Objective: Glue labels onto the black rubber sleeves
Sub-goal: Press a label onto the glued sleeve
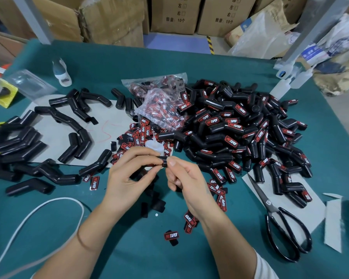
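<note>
Black rubber sleeves [69, 115] without labels lie scattered at the left of the green table [129, 254], a glue bottle [61, 72] standing behind them. At centre, the left hand [129, 174] and right hand [181, 178] together pinch a small black label [163, 161] by their fingertips; what else the curled fingers hold I cannot tell. Loose labels [141, 131] reading "PROTAPER" lie beyond. Rightward sits the labelled sleeve heap [240, 125], then black-handled scissors [278, 222]. Cartons [173, 15] behind read "10个".

Both hands [149, 172] pinch a black label [163, 161] above the green table [129, 248].
</note>
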### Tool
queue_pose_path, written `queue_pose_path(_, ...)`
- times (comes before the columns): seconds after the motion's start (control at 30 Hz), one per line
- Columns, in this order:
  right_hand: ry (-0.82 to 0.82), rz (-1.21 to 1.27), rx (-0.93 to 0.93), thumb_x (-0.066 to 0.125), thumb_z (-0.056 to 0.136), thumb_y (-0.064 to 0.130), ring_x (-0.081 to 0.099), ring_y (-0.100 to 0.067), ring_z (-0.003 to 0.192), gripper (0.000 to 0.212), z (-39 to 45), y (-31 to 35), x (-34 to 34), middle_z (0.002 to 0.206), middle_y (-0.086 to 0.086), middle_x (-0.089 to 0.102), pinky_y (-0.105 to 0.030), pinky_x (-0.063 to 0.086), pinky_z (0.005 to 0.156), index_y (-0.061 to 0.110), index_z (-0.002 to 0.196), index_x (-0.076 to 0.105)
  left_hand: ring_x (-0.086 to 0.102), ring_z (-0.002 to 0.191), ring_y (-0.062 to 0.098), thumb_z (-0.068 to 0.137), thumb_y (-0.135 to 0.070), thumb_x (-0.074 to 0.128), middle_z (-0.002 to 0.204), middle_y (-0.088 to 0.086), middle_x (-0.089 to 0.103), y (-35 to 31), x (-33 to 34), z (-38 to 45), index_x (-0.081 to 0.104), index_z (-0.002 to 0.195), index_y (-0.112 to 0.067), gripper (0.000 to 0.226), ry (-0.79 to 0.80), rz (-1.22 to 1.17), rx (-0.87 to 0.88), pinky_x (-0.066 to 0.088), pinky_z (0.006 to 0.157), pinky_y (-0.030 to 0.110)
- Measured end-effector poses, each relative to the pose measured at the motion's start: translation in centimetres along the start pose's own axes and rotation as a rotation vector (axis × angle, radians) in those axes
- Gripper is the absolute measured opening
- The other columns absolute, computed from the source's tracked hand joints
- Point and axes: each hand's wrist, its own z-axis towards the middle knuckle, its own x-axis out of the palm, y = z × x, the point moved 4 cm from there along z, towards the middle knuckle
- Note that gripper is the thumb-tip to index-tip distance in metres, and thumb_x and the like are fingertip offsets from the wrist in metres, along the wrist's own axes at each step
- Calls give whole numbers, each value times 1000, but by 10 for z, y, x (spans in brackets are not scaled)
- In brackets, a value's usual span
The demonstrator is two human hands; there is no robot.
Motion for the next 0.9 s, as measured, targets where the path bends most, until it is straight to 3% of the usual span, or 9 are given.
queue_pose_path(0.17, 22, 3, -11, 45, 106, 25, 35, -8, 60, 49, 0, 5, 1, 65, 15, 39, -22, 38, 59, 36, 59, 54, 68, 106, 17, 92, -11, 76, 112, -10, 69, 2, -1, 1, 79, 102, -16, 12, 32, -90, -80, 60, 79, 49)
queue_pose_path(0.3, 29, 4, -21, 45, 107, 24, 33, -9, 61, 50, 0, 7, 0, 63, 14, 37, -23, 38, 59, 38, 61, 58, 69, 108, 20, 95, -20, 74, 115, -10, 69, 6, -2, 0, 79, 104, -19, 11, 65, -129, -131, 62, 76, 55)
queue_pose_path(0.4, 42, -12, -18, 47, 107, 24, 33, -9, 61, 47, 0, 7, -1, 65, 14, 36, -23, 36, 60, 39, 65, 62, 69, 107, 24, 95, -20, 72, 115, -6, 69, 7, -3, 1, 80, 105, -22, 13, 75, -189, -166, 65, 70, 43)
queue_pose_path(0.5, 48, -94, -33, 55, 104, 21, 37, -8, 61, 35, 0, 9, -2, 70, 15, 42, -21, 33, 59, 40, 81, 73, 69, 103, 27, 96, -19, 72, 116, -1, 68, 8, -2, 1, 81, 105, -24, 14, 81, -243, -184, 65, 66, 31)
queue_pose_path(0.6, 42, -147, -57, 60, 102, 18, 39, -7, 64, 31, 0, 12, -3, 75, 15, 46, -18, 33, 60, 41, 89, 76, 69, 101, 27, 96, -21, 73, 116, -1, 68, 8, -2, 1, 81, 106, -27, 15, 79, -256, -190, 64, 67, 30)
queue_pose_path(0.8, 61, -142, -68, 58, 104, 15, 38, -10, 60, 33, 0, 14, -3, 77, 11, 43, -24, 30, 55, 40, 91, 76, 69, 97, 24, 96, -19, 72, 115, 0, 69, 9, -1, 2, 81, 107, -26, 16, 86, -332, -249, 64, 67, 30)
queue_pose_path(0.9, 67, -121, -80, 59, 104, 14, 38, -12, 60, 28, -1, 14, -4, 80, -4, 43, -32, 29, 56, 34, 99, 79, 69, 94, 22, 96, -20, 71, 116, 1, 69, 8, -2, 3, 82, 109, -28, 19, 92, -404, -287, 62, 67, 29)
